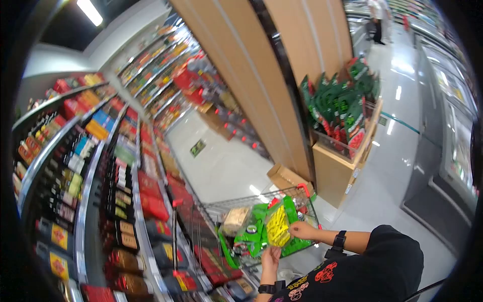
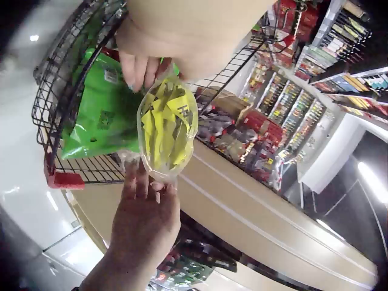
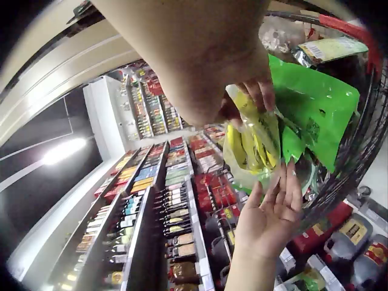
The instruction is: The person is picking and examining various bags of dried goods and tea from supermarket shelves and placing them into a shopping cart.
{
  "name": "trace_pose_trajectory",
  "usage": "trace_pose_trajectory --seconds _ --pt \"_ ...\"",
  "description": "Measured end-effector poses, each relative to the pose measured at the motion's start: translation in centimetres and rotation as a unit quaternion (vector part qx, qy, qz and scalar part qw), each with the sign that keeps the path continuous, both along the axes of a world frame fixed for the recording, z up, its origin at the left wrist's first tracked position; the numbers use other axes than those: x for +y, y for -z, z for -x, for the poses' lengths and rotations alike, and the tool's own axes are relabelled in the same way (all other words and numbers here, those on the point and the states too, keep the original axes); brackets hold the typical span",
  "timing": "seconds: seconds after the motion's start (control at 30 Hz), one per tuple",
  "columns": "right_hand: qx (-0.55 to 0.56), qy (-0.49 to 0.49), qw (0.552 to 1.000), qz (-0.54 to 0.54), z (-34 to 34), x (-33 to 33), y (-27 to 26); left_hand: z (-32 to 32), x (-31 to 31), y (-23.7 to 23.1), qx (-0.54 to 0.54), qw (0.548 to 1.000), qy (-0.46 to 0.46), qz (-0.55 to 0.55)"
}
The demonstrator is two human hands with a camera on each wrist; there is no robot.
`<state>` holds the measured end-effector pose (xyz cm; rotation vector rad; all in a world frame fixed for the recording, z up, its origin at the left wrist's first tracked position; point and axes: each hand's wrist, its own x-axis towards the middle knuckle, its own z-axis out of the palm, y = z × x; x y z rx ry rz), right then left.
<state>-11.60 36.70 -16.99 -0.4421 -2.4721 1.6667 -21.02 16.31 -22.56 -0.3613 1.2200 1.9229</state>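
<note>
Over a wire shopping cart [image 1: 211, 205], both hands hold a clear plastic bag of yellow packets [image 1: 277, 227]. My right hand [image 1: 303, 230] grips its upper right edge, and my left hand [image 1: 270, 255] pinches the lower edge. In the left wrist view the bag [image 2: 167, 124] spans the gap between the left fingers [image 2: 140, 68] and the right hand [image 2: 145, 218]. The right wrist view has the left hand [image 3: 271, 212] palm up with fingertips at the bag's edge. Green bags [image 1: 255, 229] lie in the cart beneath it, beside a beige package [image 1: 235, 221].
Shelves of bottles and boxes [image 1: 115, 191] line the left side. A wood-panelled pillar [image 1: 251, 75] rises ahead, with a cardboard box [image 1: 282, 176] at its foot. Right of it stands a bin of green packages [image 1: 342, 105]. Freezers [image 1: 443, 131] and a distant person [image 1: 376, 20] are farther right.
</note>
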Motion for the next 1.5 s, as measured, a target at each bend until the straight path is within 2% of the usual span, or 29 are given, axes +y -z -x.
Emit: trace_pose_trajectory --seconds 0.03,0.1,0.13,0.17,0.2,0.27,0.33,0.37,0.43,0.5,0.57,0.7,0.73,0.87,0.93,1.0,1.1,1.13,1.23,1.37,1.4,1.5 --pt "0.003 -0.015 1.0 0.013 -0.4 0.6 -1.2 -0.8 0.2 -0.9 0.019 1.0 -0.017 -0.013" --pt "0.063 -0.061 0.988 0.123 -0.5 0.8 -2.3 -2.4 -0.2 -4.3 0.105 0.992 -0.064 -0.017" --pt "0.087 -0.082 0.976 0.181 -0.4 0.7 -2.9 -3.0 -0.5 -6.2 0.142 0.986 -0.089 0.018" --pt "0.141 -0.113 0.968 0.172 -0.1 0.6 -3.7 -3.5 -0.9 -8.0 0.176 0.977 -0.112 0.055" --pt "0.142 -0.126 0.957 0.221 0.1 0.0 -5.2 -3.9 -1.4 -9.8 0.207 0.968 -0.128 0.06" --pt "0.123 -0.155 0.948 0.249 0.3 -1.3 -9.0 -4.8 -3.2 -13.0 0.258 0.949 -0.171 0.063" --pt "0.164 -0.224 0.938 0.207 0.6 -2.4 -11.8 -6.0 -5.6 -15.9 0.32 0.919 -0.216 0.08" --pt "0.184 -0.253 0.925 0.215 0.8 -3.3 -12.9 -6.9 -7.1 -17.2 0.356 0.899 -0.231 0.102" --pt "0.209 -0.319 0.897 0.223 1.2 -5.4 -14.9 -9.6 -9.4 -20.5 0.38 0.881 -0.275 0.061" --pt "0.219 -0.391 0.865 0.226 1.0 -7.7 -16.7 -12.6 -11.3 -23.4 0.416 0.85 -0.315 0.073" --pt "0.221 -0.443 0.833 0.248 0.9 -10.2 -17.9 -15.4 -13.6 -24.1 0.435 0.822 -0.363 0.059" --pt "0.215 -0.538 0.768 0.271 -1.0 -18.5 -19.7 -22.3 -20.1 -25.1 0.459 0.76 -0.444 0.121" --pt "0.197 -0.544 0.769 0.273 -2.0 -20.5 -20.4 -24.1 -21.5 -25.4 0.458 0.744 -0.467 0.137" --pt "0.184 -0.618 0.715 0.27 -4.5 -26.8 -20.2 -30.9 -25.2 -25.7 0.451 0.705 -0.524 0.159" --pt "0.185 -0.633 0.702 0.269 -6.4 -29.5 -19.8 -33.9 -27.1 -25.0 0.437 0.698 -0.546 0.152" --pt "0.243 -0.636 0.675 0.285 -7.7 -32.3 -19.2 -36.4 -28.7 -24.7 0.454 0.689 -0.543 0.159" --pt "-0.045 -0.589 0.632 0.502 -9.8 -35.2 -16.4 -38.8 -29.9 -25.0 0.482 0.676 -0.534 0.162" --pt "-0.019 -0.636 0.608 0.474 -10.0 -36.2 -16.3 -39.9 -30.9 -24.7 0.466 0.698 -0.52 0.155" --pt "-0.019 -0.659 0.614 0.434 -11.6 -38.4 -16.4 -41.9 -33.8 -23.6 0.483 0.71 -0.49 0.15" --pt "-0.005 -0.708 0.572 0.415 -11.5 -39.5 -16.2 -42.6 -35.7 -23.6 0.448 0.754 -0.464 0.125" --pt "-0.001 -0.659 0.626 0.416 -11.7 -39.8 -15.4 -42.6 -35.9 -23.7 0.413 0.771 -0.47 0.115" --pt "0.033 -0.701 0.619 0.353 -9.7 -39.7 -15.9 -41.2 -37.6 -22.6 0.454 0.797 -0.371 0.144"
